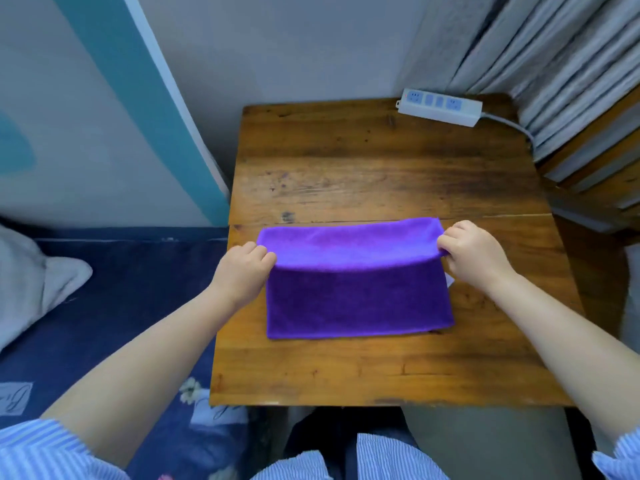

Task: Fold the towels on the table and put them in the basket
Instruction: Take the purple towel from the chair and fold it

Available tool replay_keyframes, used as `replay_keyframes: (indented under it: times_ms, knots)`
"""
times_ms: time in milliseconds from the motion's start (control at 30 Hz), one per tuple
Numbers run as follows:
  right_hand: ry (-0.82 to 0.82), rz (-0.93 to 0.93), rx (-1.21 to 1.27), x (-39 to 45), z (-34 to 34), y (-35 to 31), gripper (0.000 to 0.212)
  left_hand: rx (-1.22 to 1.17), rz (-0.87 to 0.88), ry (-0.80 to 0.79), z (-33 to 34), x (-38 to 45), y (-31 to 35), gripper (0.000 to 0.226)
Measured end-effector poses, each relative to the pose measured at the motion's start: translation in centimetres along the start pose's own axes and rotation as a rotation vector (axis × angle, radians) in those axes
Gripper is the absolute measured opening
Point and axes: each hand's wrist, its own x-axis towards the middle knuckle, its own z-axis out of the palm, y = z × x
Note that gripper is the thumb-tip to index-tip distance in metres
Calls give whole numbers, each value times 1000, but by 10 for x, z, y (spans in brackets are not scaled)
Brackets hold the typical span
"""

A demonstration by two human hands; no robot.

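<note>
Two hands [353, 261] pinching plush purple towel [360, 299], wooden table [381, 161]

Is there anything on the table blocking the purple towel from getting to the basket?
No basket appears in this view, so the route can't be judged. Both hands, left and right, already pinch the purple towel. The only other item, a power strip, sits at the table's far edge.

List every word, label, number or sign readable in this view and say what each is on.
None can be read.
Power strip: small marks by its sockets, too small and blurred to read.
Blue bedding: pale patches with cursive script, too blurred to read.
Purple towel, held by the left hand and right hand: no text visible.
Wooden table: no text.
</note>
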Motion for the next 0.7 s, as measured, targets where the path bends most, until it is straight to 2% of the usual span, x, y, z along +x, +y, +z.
replay_keyframes:
  times_ms: [267, 500, 700]
  knots:
    - [-28, 45, -40, -55, 24, -26, 35, -23, 73, -4, 28, -46, 33, 43]
    - [72, 85, -60, -74, 47, -32, 33, -44, 132, 39, 45, -55, 47, 40]
    - [99, 101, -59, -87, 66, -33, 33, -107, 150, 18, 70, -66, 57, 63]
